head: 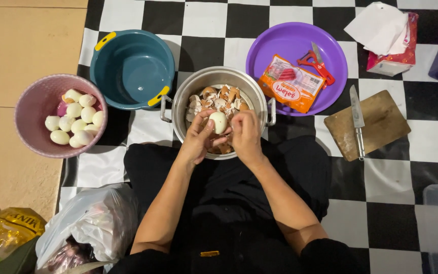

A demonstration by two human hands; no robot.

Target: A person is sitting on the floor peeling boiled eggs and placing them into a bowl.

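Observation:
A boiled egg (218, 122), mostly peeled and pale, sits between my two hands over a metal pot (179, 104). My left hand (199, 138) cups it from the left and my right hand (245, 133) pinches at it from the right. Brown and white eggshell pieces (217, 97) lie in the pot behind the egg. A pink basket (35, 106) at the left holds several peeled white eggs (74, 124).
A teal tub (133, 68) with yellow handles stands behind the pot. A purple plate (285, 43) carries an orange packet (291, 83) and a red peeler (318, 65). A knife (357, 119) lies on a wooden board (381, 124). Tissue box (394, 38) far right; plastic bags (95, 223) near left.

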